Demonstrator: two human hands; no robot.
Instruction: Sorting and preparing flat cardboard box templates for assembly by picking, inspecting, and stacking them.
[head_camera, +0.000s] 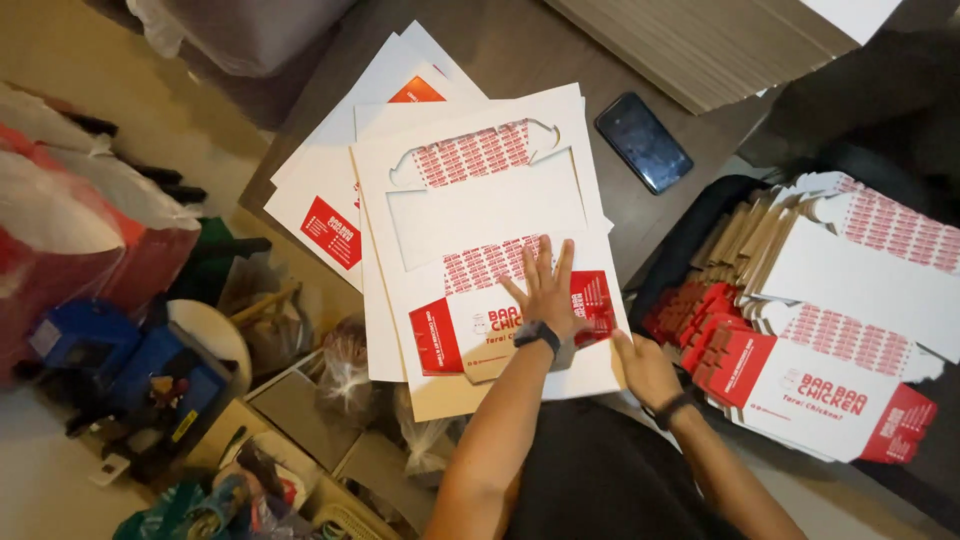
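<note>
- White card printed with red makes up the top sheet (480, 215) of the stack on the dark surface (520, 50); a box shape is die-cut into it, and part of that shape is already parted from the frame around it.
- Your left hand (543, 290) lies flat on the lower part of that top sheet, palm down, fingers (545, 255) spread wide and pressing on the red-and-white panel.
- Your right hand (645, 368) sits at the lower right edge of the same sheet, just beside your left hand; its fingers are curled toward the card edge, and you cannot tell whether they pinch it.
- Both wrists carry dark bands.
- More printed sheets (335, 205) fan out under the top sheet, toward its upper left.
- To the right of the top sheet, a pile of punched-out box blanks (830, 330) rests in a dark tray (690, 225).
- Above and right of the top sheet, a dark phone (643, 142) lies on the surface, apart from the card.
- Left of the top sheet, below the surface edge, the floor holds bags and blue items (130, 370).
</note>
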